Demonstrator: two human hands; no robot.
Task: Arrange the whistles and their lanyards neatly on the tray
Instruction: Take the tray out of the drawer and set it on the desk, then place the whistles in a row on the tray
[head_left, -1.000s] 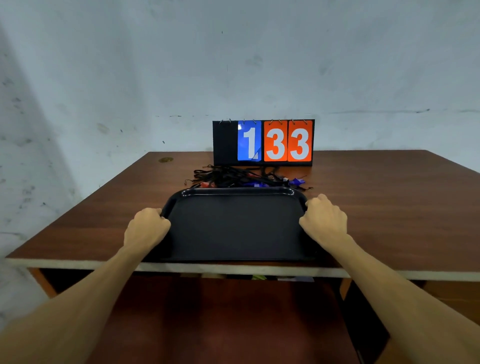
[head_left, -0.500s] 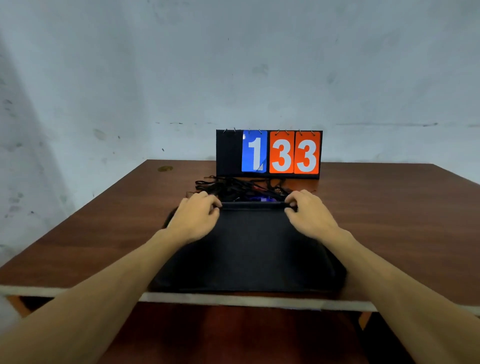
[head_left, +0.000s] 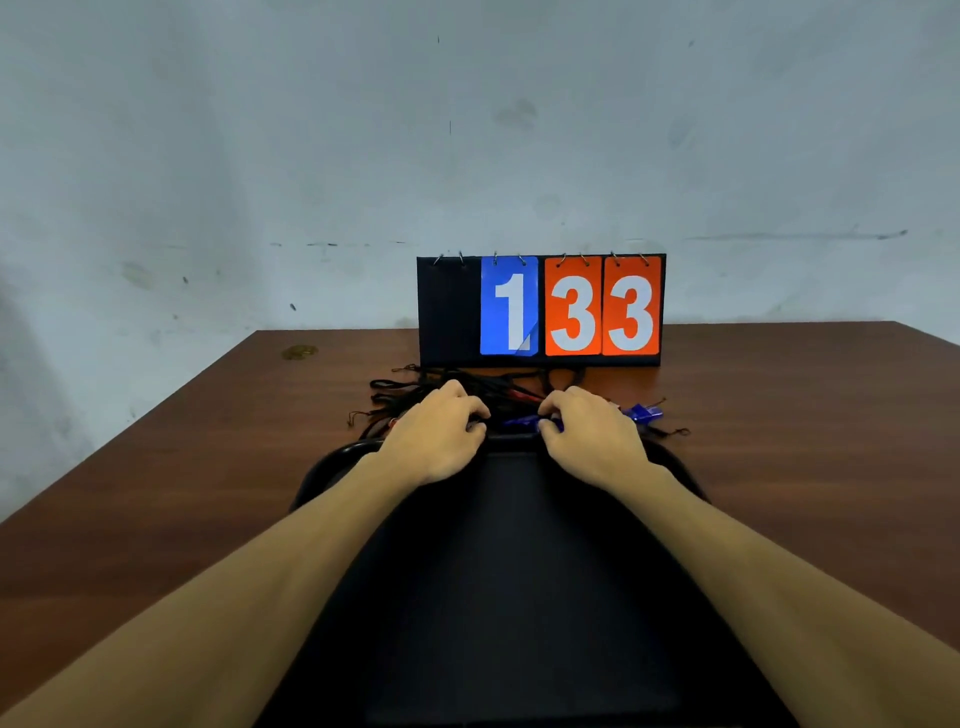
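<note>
Item 1. Black tray: lies flat on the brown wooden table, nearest the viewer, its floor bare. Both forearms cross above it.

Item 2. Tangle of black lanyards: heaped on the table just past the tray's far rim, between the tray and the scoreboard. A red piece shows in the heap; too small to identify.

Item 3. Left hand: over the far rim, knuckles up, fingers curled down into the near edge of the tangle. Whether they clamp a cord cannot be told.

Item 4. Right hand: over the far rim, just beside the left hand but apart from it. Thumb and forefinger pinch a blue whistle, which sticks out leftward from the fingertips into the gap between the hands, off the tray.

Item 5. Second blue whistle: on the table to the right of the right hand, untouched, with a black cord trailing beside it.

Item 6. Flip scoreboard: upright behind the heap, near the pale wall, showing a blue 1 and orange 3 3.

Item 7. Yellowish spot: far left of the table.
</note>
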